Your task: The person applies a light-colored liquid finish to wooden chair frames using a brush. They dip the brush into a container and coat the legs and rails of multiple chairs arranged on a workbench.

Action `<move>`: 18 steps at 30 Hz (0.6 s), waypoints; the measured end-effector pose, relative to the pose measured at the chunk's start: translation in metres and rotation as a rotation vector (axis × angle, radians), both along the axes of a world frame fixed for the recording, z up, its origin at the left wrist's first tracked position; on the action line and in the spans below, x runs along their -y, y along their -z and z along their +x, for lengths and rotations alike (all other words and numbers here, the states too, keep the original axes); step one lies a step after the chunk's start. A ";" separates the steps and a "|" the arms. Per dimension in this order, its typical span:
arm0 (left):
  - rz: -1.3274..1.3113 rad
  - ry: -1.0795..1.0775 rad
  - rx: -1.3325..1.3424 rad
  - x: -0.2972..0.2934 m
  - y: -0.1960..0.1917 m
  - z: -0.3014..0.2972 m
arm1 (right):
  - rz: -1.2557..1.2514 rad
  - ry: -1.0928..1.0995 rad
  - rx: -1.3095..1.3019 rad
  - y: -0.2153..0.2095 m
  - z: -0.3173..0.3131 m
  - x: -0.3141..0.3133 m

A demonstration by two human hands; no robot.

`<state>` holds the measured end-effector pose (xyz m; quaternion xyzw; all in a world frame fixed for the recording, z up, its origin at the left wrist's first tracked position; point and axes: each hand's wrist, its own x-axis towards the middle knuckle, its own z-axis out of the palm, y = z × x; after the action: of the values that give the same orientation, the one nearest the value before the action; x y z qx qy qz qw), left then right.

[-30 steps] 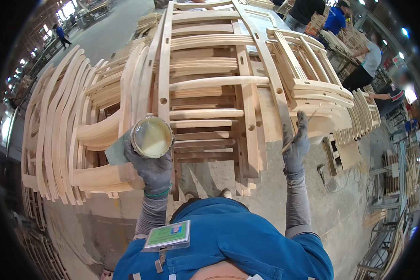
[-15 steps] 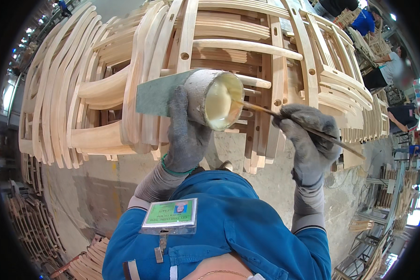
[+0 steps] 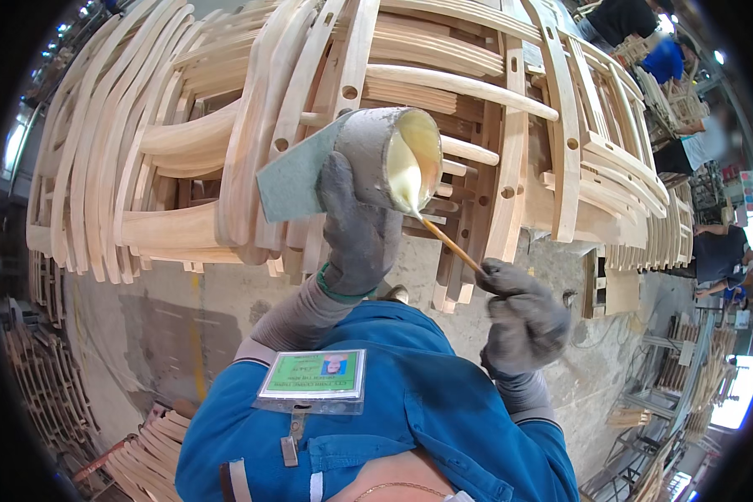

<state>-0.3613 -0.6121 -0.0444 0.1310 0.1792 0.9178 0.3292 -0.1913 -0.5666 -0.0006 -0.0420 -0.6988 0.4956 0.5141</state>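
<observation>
My left hand (image 3: 356,226), in a grey glove, grips a whitish, crusted cup (image 3: 366,155) that is tilted with its mouth to the right. Cream-coloured, thick liquid (image 3: 404,171), which looks like glue, lies inside and reaches the lower rim. A flat grey-green sheet (image 3: 291,176) sticks out leftward between that hand and the cup; how it is held is partly hidden. Fingers closed, my gloved right hand (image 3: 523,314) holds a thin wooden stick (image 3: 452,243). The stick's far tip is coated with the liquid and meets the cup's lower rim.
Pale wooden chair frames (image 3: 171,226) are stacked across the far side, with drilled rails (image 3: 565,151) close beyond the cup. Bare concrete floor (image 3: 251,293) shows below them. Several people work at the far right, one in blue (image 3: 665,60). Metal racks (image 3: 665,385) stand at right.
My right hand has moved down and left, drawing the stick's tip from inside the cup to its lower rim. The cup has shifted slightly up and right.
</observation>
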 end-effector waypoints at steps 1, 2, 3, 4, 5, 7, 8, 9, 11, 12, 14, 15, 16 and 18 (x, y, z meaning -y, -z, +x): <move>-0.007 0.045 0.023 0.002 0.000 -0.001 | -0.140 -0.035 -0.086 0.002 0.002 0.001; -0.014 0.090 0.046 0.003 -0.002 -0.001 | -0.223 -0.042 -0.113 0.003 0.002 -0.001; -0.026 0.095 0.098 0.002 -0.005 0.002 | -0.305 -0.050 -0.140 0.004 -0.001 -0.004; -0.036 0.099 0.148 -0.001 -0.016 0.006 | -0.385 -0.059 -0.168 0.004 -0.004 -0.008; -0.046 0.102 0.199 -0.002 -0.021 0.009 | -0.394 -0.015 -0.135 0.009 -0.006 -0.009; 0.039 0.229 0.201 0.002 -0.020 0.007 | -0.414 -0.035 -0.106 0.011 -0.003 -0.008; 0.079 0.291 0.200 0.005 -0.020 0.006 | -0.425 -0.049 -0.093 0.012 -0.002 -0.008; 0.116 0.337 0.209 0.006 -0.020 0.005 | -0.487 -0.065 -0.142 0.013 -0.002 -0.006; 0.154 0.349 0.180 0.003 -0.017 0.007 | -0.419 -0.048 -0.127 0.013 -0.002 -0.002; 0.155 0.337 0.155 0.002 -0.014 0.007 | -0.386 -0.037 -0.119 0.013 -0.002 -0.001; 0.137 0.283 0.093 0.000 -0.009 0.010 | -0.428 -0.010 -0.134 0.007 -0.001 -0.002; 0.103 0.227 0.042 0.001 -0.004 0.010 | -0.449 0.006 -0.141 0.003 -0.001 -0.005; 0.055 0.170 -0.017 0.001 0.001 0.010 | -0.443 0.112 -0.082 -0.002 -0.001 -0.013; -0.062 0.051 -0.122 0.005 0.016 0.004 | -0.429 0.333 0.040 -0.016 0.000 -0.043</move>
<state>-0.3572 -0.6167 -0.0605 0.1808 0.2237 0.8936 0.3447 -0.1911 -0.5239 0.0153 -0.2742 -0.5713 0.5403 0.5537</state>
